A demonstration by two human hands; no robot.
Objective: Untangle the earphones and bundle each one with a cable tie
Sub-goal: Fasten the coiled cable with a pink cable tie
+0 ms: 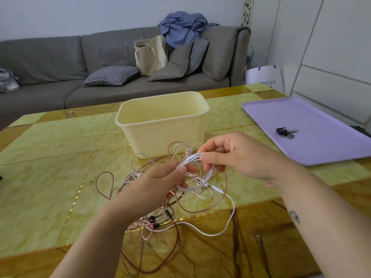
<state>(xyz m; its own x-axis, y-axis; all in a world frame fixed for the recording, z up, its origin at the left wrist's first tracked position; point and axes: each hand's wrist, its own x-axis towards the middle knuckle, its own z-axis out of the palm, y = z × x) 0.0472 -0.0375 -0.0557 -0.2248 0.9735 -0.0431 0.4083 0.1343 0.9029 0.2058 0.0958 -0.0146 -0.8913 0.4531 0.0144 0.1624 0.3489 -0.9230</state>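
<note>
A white earphone cable is wound into a coil (208, 177) held just above the table. My left hand (160, 181) pinches the coil's left side. My right hand (234, 155) pinches its upper right. The cable's loose white tail (224, 231) trails down to the right and back across the table. Under the hands lies a tangle of pink and dark red earphone cables (160, 217), with dark earbuds (152, 218) near the front. A dark red loop (105, 183) spreads out to the left. I see no cable tie.
A cream plastic tub (162, 121) stands just behind the tangle. A lilac tray (313, 133) with keys (286, 132) lies at the right. The table (50, 157) is yellow-green stone. A grey sofa (80, 63) with cushions and a bag stands behind.
</note>
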